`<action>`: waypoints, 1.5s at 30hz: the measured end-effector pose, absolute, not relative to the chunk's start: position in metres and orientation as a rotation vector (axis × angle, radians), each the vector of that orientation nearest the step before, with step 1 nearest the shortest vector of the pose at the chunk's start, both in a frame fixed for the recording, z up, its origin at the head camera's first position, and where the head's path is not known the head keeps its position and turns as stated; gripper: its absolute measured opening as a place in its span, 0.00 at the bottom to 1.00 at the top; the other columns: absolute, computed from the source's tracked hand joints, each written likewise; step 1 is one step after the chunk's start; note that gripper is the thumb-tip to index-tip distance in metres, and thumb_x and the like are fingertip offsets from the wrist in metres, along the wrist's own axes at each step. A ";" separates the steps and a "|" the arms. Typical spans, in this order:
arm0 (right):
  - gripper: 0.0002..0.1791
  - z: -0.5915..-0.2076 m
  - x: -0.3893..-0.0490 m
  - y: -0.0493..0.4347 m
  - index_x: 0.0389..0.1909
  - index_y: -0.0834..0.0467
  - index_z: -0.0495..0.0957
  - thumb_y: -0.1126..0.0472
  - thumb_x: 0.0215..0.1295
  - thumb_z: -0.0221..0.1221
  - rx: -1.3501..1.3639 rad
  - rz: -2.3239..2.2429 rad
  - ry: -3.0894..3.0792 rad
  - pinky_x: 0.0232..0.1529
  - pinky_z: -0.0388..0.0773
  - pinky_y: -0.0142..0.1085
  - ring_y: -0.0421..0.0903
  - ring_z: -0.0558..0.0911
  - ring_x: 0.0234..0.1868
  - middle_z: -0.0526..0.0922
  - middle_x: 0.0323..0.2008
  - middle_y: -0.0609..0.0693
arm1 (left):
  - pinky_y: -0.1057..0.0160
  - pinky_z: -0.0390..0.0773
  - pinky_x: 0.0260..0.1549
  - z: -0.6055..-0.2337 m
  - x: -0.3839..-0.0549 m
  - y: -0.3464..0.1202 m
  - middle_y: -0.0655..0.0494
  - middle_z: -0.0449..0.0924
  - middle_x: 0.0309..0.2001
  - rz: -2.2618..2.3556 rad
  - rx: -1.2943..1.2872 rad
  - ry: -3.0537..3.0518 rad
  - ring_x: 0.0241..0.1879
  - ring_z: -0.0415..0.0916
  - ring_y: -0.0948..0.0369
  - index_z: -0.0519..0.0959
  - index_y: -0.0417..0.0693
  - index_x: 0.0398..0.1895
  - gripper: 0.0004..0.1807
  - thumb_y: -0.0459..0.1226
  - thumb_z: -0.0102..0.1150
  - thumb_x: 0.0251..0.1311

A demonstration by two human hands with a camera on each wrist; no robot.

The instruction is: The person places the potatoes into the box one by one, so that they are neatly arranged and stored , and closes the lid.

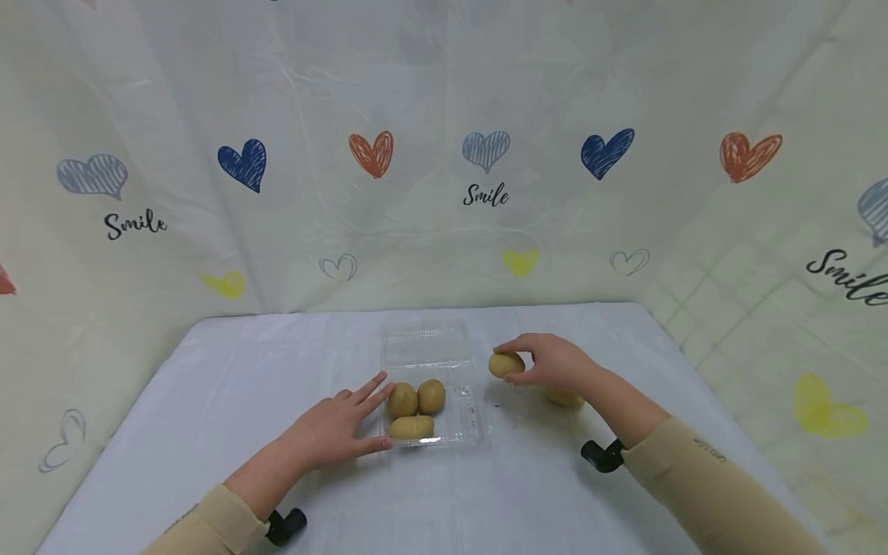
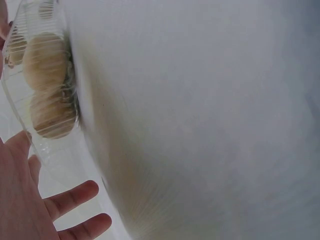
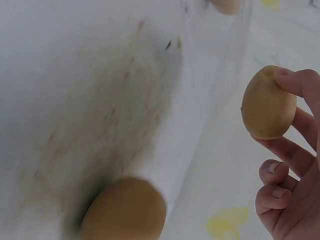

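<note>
On a white-draped bench (image 1: 444,501), thin plastic and round potatoes to watch

Set on the cloth, lid (image 1: 426,348) folded back at the far side: a clear container (image 1: 458,420), probably light enough to skid or tip if nudged. At its left edge, fingers straight and spread, closed on nothing: the left grip (image 1: 336,432), liable to shove the plastic sideways if pressing too hard. Right of the container, with a potato (image 1: 506,365) pinched between thumb and fingers: the right grip (image 1: 555,364). Possibly prone to a slip there, given a rounded shape and few points of contact. Inside, bunched at the left: three potatoes (image 1: 412,428), apt to be jostled by a hard drop. Partly hidden by the right wrist: a loose potato (image 1: 563,398), likely to roll if brushed. Smallest, strewn nearby: brown specks (image 3: 168,45), perhaps ready to smear.
</note>
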State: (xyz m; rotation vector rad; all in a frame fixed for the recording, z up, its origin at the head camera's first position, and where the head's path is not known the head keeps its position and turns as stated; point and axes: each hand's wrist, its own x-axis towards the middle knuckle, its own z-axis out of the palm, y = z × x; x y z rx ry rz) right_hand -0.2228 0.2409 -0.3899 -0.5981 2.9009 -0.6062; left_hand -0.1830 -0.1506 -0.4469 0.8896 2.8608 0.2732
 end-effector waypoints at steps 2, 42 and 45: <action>0.25 -0.390 -0.221 0.231 0.58 0.41 0.81 0.46 0.58 0.69 -0.663 -0.596 2.897 0.57 0.73 0.48 0.49 0.78 0.57 0.82 0.55 0.39 | 0.45 0.73 0.55 -0.446 -0.183 -0.150 0.65 0.41 0.80 0.278 0.888 2.856 0.63 0.69 0.48 0.49 0.68 0.80 0.48 0.71 0.49 0.59; 0.17 -0.411 -0.217 0.159 0.47 0.43 0.86 0.56 0.55 0.72 -0.913 -0.119 2.931 0.34 0.76 0.39 0.44 0.81 0.36 0.78 0.38 0.39 | 0.47 0.74 0.52 -0.450 -0.183 -0.149 0.64 0.43 0.80 0.276 0.913 2.879 0.60 0.71 0.49 0.50 0.68 0.79 0.49 0.74 0.46 0.58; 0.17 -0.412 -0.217 0.159 0.47 0.42 0.86 0.56 0.55 0.72 -0.890 -0.123 2.943 0.32 0.75 0.38 0.42 0.80 0.33 0.77 0.37 0.37 | 0.46 0.74 0.52 -0.451 -0.184 -0.150 0.64 0.43 0.80 0.276 0.909 2.881 0.60 0.71 0.49 0.50 0.68 0.79 0.49 0.73 0.47 0.58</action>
